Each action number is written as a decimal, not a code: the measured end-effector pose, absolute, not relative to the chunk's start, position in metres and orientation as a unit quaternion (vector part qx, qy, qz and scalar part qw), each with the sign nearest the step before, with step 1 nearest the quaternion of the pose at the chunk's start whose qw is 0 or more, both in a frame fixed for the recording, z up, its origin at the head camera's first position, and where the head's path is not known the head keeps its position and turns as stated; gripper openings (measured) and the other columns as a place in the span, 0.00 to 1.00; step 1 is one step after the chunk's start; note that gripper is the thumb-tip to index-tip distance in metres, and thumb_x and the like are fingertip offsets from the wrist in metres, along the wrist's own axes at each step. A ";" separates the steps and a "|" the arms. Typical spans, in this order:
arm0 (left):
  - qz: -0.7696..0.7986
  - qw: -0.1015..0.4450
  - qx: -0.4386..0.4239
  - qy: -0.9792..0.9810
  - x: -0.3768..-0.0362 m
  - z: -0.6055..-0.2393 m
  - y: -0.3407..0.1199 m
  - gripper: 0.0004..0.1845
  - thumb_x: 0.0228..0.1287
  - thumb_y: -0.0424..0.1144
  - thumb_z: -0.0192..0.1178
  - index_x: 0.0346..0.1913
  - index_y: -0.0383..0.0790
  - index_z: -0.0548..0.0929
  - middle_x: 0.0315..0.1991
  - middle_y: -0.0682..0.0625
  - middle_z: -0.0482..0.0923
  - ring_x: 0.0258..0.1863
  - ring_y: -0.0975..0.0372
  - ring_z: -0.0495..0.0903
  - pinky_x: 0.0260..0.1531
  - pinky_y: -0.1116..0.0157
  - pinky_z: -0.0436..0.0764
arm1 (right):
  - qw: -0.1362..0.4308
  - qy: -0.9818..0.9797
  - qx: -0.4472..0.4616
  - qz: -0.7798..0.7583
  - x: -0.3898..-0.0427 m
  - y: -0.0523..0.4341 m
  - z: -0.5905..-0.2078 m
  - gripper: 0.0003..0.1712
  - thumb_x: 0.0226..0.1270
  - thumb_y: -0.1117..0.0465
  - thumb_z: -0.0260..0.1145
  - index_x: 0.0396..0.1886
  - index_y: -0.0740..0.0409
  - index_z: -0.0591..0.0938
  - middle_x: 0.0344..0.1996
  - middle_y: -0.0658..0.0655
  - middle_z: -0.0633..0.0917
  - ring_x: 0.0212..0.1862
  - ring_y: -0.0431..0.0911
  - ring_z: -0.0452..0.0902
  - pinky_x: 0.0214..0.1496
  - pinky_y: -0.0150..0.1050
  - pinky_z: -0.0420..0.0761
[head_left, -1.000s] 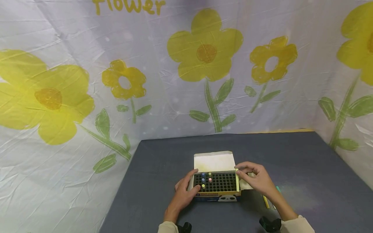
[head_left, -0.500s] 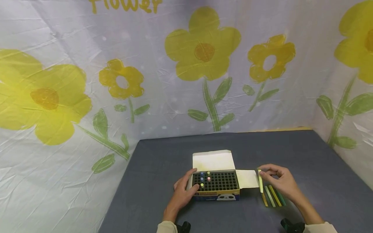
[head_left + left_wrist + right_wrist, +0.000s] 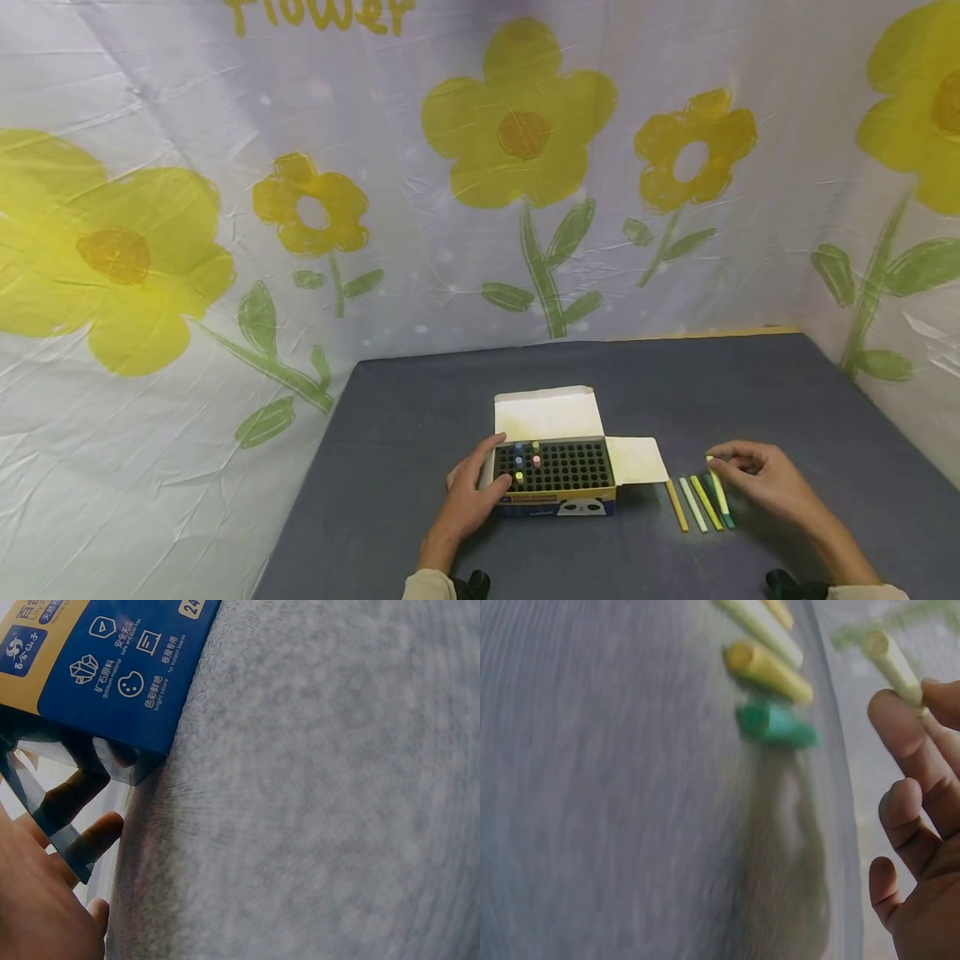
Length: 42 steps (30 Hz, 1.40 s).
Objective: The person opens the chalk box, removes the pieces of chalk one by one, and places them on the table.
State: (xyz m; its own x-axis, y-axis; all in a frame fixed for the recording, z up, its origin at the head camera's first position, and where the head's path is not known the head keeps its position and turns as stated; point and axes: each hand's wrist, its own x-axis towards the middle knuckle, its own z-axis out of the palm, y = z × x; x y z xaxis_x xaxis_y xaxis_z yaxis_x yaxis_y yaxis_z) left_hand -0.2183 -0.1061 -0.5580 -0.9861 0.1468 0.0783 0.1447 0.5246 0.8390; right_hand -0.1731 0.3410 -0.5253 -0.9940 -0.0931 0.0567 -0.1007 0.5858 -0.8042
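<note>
Pale yellow-green chalk stick [image 3: 717, 487], pinched at its far end between thumb and fingertips of the right hand [image 3: 765, 483]; the right-wrist view shows the same stick [image 3: 894, 661] held against the fingers [image 3: 907, 742], its near end raised off the cloth. Position: right of the box, at the right edge of a row of loose sticks.

Row of loose chalk on the table, left to right: orange stick [image 3: 676, 505], whitish-green stick [image 3: 692, 503], yellow stick [image 3: 706, 502], dark green stick [image 3: 726, 517]. All lie roughly parallel, pointing near to far; the held stick sits just over the green one.

Left hand [image 3: 468, 500], fingers curled around the left end of the chalk box [image 3: 555, 477], thumb on its far-left corner. Wrist view shows the fingers [image 3: 79, 791] against the box's blue printed side [image 3: 124, 671].

Chalk box: open, black grid tray inside, a few sticks [image 3: 527, 460] standing in the left cells; white lid flap [image 3: 549, 412] folded to the far side, side flap [image 3: 636, 460] opened right.

Grey felt table cover [image 3: 420, 400]; flower-printed backdrop [image 3: 517, 133] behind.
</note>
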 end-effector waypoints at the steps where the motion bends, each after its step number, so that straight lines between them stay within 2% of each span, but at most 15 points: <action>1: 0.481 0.001 0.083 0.873 -0.218 -0.558 -0.106 0.33 0.64 0.50 0.62 0.70 0.78 0.68 0.70 0.57 0.73 0.71 0.45 0.60 0.60 0.36 0.62 | 0.003 -0.892 0.062 0.449 -0.173 0.344 -0.527 0.19 0.77 0.55 0.62 0.55 0.66 0.83 0.26 0.50 0.87 0.31 0.39 0.82 0.34 0.37 0.76; 6: 0.480 0.002 0.085 0.873 -0.219 -0.558 -0.107 0.33 0.64 0.50 0.62 0.70 0.78 0.68 0.71 0.57 0.72 0.71 0.46 0.61 0.61 0.35 0.60 | -0.028 -0.898 0.065 0.435 -0.172 0.354 -0.533 0.20 0.76 0.55 0.62 0.53 0.68 0.84 0.24 0.50 0.86 0.26 0.38 0.80 0.30 0.36 0.75; 10: 0.477 0.002 0.087 0.875 -0.219 -0.559 -0.107 0.33 0.64 0.51 0.62 0.71 0.78 0.68 0.70 0.56 0.73 0.71 0.46 0.62 0.61 0.35 0.61 | -0.036 -0.911 0.056 0.407 -0.172 0.356 -0.536 0.18 0.75 0.54 0.64 0.51 0.64 0.86 0.22 0.47 0.86 0.21 0.37 0.76 0.24 0.35 0.72; 14: 0.476 0.001 0.087 0.875 -0.219 -0.559 -0.107 0.32 0.64 0.51 0.62 0.71 0.78 0.68 0.70 0.56 0.72 0.71 0.46 0.62 0.60 0.36 0.62 | -0.020 -0.932 0.060 0.356 -0.172 0.356 -0.538 0.14 0.73 0.53 0.65 0.46 0.58 0.88 0.21 0.43 0.86 0.21 0.35 0.76 0.32 0.40 0.73; 17: 0.474 0.001 0.086 0.876 -0.219 -0.559 -0.107 0.33 0.64 0.51 0.62 0.70 0.79 0.67 0.70 0.57 0.72 0.70 0.46 0.62 0.58 0.36 0.63 | -0.003 -0.945 0.062 0.322 -0.173 0.355 -0.538 0.11 0.72 0.53 0.67 0.43 0.54 0.89 0.21 0.40 0.86 0.23 0.32 0.78 0.43 0.52 0.73; 18: 0.474 0.001 0.085 0.877 -0.219 -0.560 -0.107 0.33 0.64 0.51 0.62 0.70 0.79 0.67 0.70 0.57 0.72 0.70 0.46 0.61 0.58 0.37 0.63 | 0.002 -0.948 0.063 0.313 -0.173 0.355 -0.538 0.10 0.71 0.53 0.67 0.42 0.53 0.89 0.21 0.39 0.86 0.24 0.32 0.78 0.44 0.56 0.72; 21: 0.473 0.000 0.083 0.877 -0.219 -0.561 -0.107 0.33 0.64 0.51 0.62 0.70 0.79 0.68 0.70 0.57 0.72 0.70 0.46 0.60 0.57 0.37 0.65 | 0.015 -0.955 0.065 0.289 -0.175 0.354 -0.539 0.08 0.70 0.53 0.69 0.40 0.50 0.89 0.22 0.38 0.86 0.24 0.30 0.77 0.44 0.58 0.70; 29: 0.478 0.001 0.082 0.875 -0.220 -0.561 -0.107 0.33 0.64 0.51 0.62 0.70 0.79 0.67 0.70 0.57 0.73 0.70 0.46 0.61 0.58 0.36 0.64 | 0.021 -0.966 0.058 0.251 -0.177 0.349 -0.537 0.06 0.65 0.53 0.71 0.37 0.49 0.89 0.24 0.40 0.86 0.26 0.31 0.75 0.40 0.50 0.60; 36: 0.481 -0.004 0.087 0.873 -0.220 -0.562 -0.106 0.33 0.64 0.50 0.62 0.70 0.78 0.68 0.68 0.57 0.74 0.70 0.46 0.61 0.60 0.36 0.61 | 0.021 -0.970 0.062 0.234 -0.175 0.348 -0.536 0.07 0.65 0.52 0.71 0.37 0.48 0.89 0.25 0.39 0.86 0.26 0.30 0.74 0.39 0.45 0.58; 42: 0.483 -0.002 0.090 0.871 -0.220 -0.563 -0.107 0.33 0.64 0.50 0.62 0.71 0.78 0.68 0.69 0.56 0.74 0.70 0.46 0.62 0.60 0.36 0.60 | 0.027 -0.967 0.058 0.246 -0.175 0.350 -0.535 0.08 0.67 0.50 0.70 0.39 0.48 0.89 0.24 0.38 0.86 0.25 0.30 0.75 0.39 0.46 0.58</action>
State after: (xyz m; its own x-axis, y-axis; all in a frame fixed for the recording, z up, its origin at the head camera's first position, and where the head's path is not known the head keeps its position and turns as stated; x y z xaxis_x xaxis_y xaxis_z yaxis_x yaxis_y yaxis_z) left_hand -0.2199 -0.1071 -0.5626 -0.9838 0.1548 0.0908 0.1591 0.5177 0.8407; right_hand -0.1753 0.3500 -0.5350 -0.9918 -0.0989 0.0805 -0.1254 0.8720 -0.4732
